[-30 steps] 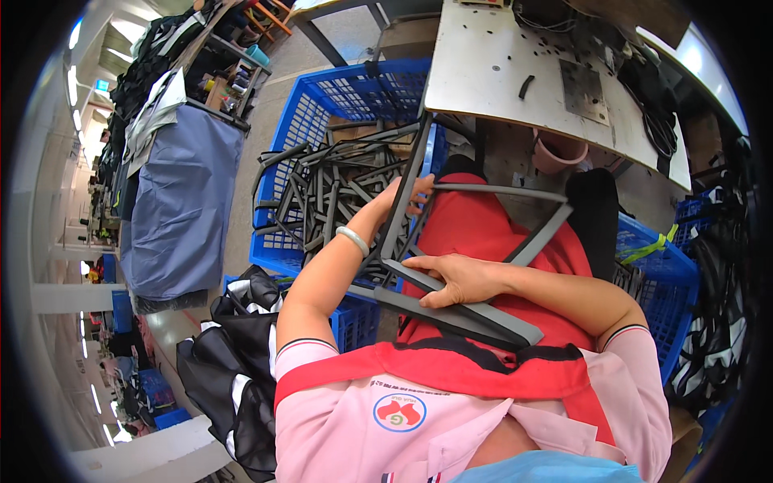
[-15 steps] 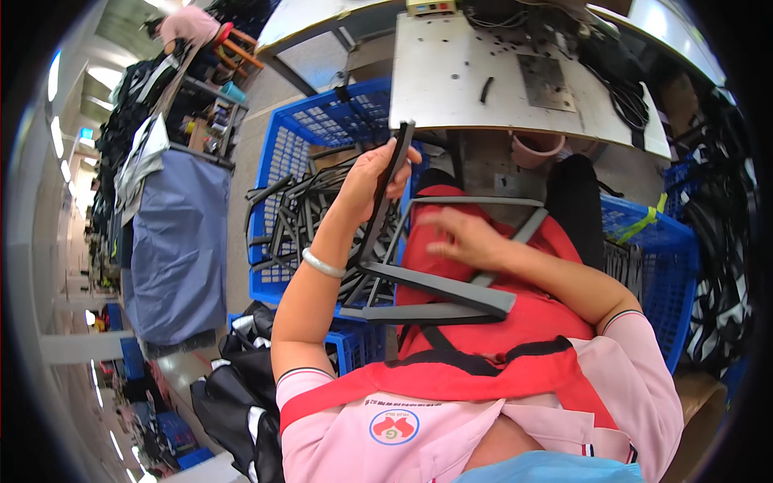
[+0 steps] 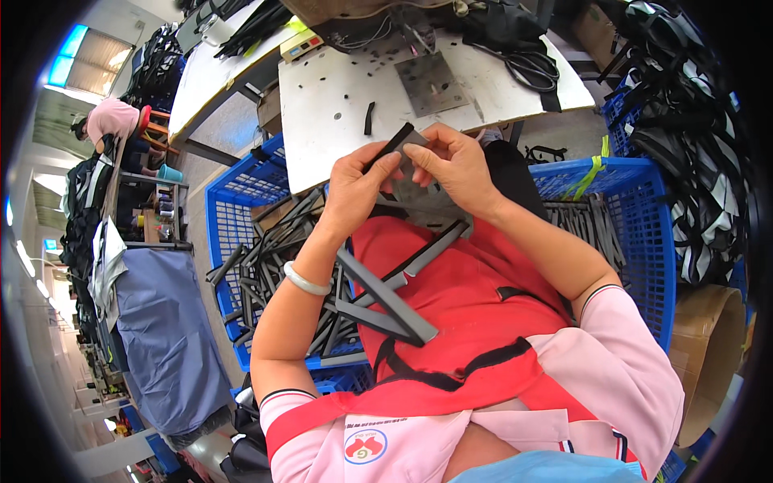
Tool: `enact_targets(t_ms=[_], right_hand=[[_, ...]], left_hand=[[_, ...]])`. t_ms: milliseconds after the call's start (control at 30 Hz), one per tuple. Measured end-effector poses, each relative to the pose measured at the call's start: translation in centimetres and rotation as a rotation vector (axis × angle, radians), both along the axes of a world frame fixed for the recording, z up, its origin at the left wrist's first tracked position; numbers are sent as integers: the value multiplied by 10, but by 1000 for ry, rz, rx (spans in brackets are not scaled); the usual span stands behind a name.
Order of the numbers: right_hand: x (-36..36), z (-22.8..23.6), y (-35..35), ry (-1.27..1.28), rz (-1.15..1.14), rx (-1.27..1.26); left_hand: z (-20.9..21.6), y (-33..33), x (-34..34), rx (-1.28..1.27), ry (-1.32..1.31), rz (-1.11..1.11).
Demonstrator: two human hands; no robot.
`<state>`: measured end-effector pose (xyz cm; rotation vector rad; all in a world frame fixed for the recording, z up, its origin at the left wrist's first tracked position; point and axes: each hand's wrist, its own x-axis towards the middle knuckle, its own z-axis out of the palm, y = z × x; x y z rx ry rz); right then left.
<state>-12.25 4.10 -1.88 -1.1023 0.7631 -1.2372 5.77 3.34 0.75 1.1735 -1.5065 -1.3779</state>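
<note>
Just above the near edge of the white table (image 3: 322, 121), both hands meet at one end of a black and grey fabric strip (image 3: 394, 146). My left hand (image 3: 358, 181) is closed around it, thumb along its side. The fingertips of my right hand (image 3: 459, 171) pinch the same end at its grey face. Lower down, folded lengths of grey strip with black edges (image 3: 382, 299) lie across the red apron (image 3: 475, 298) on my lap. My fingers hide part of the held end, and I cannot tell how it joins the lengths below.
To my left, a blue crate (image 3: 228, 213) holds many loose grey strips. Another blue crate (image 3: 652, 233) at the right contains stacked strips. A metal plate (image 3: 431, 84) and black scraps lie on the table. A person in pink (image 3: 113, 121) is at the far left.
My right hand has risen from the lap to join my left at the strip's end. The strip lengths on my lap have shifted and folded differently. The view has turned toward the right.
</note>
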Motion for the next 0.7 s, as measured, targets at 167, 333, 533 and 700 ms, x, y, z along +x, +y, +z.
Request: enact_targets(t_ms=[167, 333, 533, 700], right_hand=[[-10, -9, -19, -102, -15, 0], [-23, -35, -12, 52, 10, 92], [-35, -56, -6, 77, 1, 165], [-40, -60, -5, 60, 15, 164]], left_hand=[[32, -34, -17, -231, -166, 34], [46, -70, -17, -124, -187, 18], [42, -93, -25, -79, -179, 1], [47, -104, -40, -112, -216, -64]])
